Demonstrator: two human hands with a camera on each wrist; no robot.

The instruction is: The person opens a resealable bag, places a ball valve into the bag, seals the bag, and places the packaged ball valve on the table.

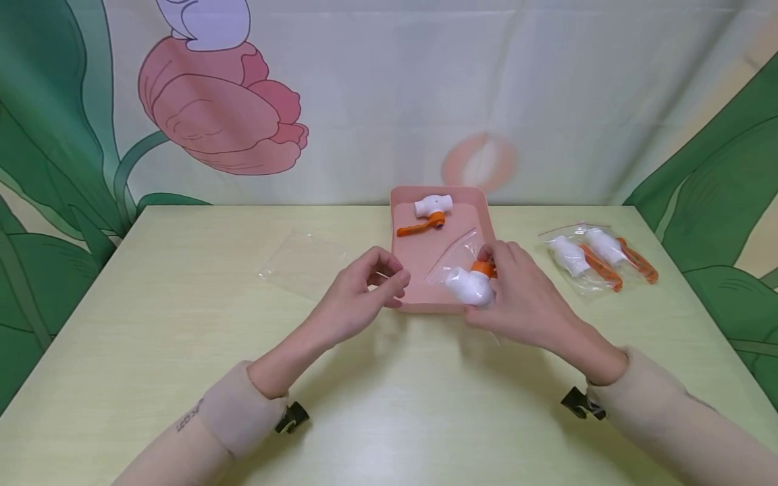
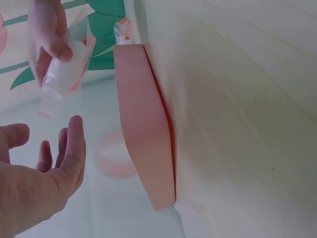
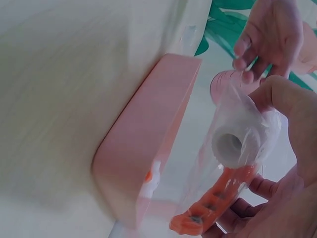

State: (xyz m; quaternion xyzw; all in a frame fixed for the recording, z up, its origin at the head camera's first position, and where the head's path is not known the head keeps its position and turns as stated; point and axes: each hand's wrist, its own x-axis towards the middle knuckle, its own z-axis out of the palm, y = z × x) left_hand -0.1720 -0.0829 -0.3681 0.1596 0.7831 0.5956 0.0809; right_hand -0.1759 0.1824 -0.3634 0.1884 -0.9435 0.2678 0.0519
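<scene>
My right hand (image 1: pixel 525 297) grips a white ball valve (image 1: pixel 471 288) with an orange lever, inside a clear plastic bag, above the near right part of a pink tray (image 1: pixel 410 263). In the right wrist view the valve's round open end (image 3: pixel 230 148) and the orange lever (image 3: pixel 218 198) show through the film. My left hand (image 1: pixel 358 293) hovers by the tray's near left edge, fingers loosely bent and nothing between them. An unbagged white ball valve (image 1: pixel 433 205) with an orange lever lies at the back of the tray.
An empty clear bag (image 1: pixel 304 263) lies flat on the table left of the tray. To the right are two more bagged ball valves (image 1: pixel 570 256) with orange levers. A printed curtain (image 1: pixel 365 101) hangs behind the table's back edge.
</scene>
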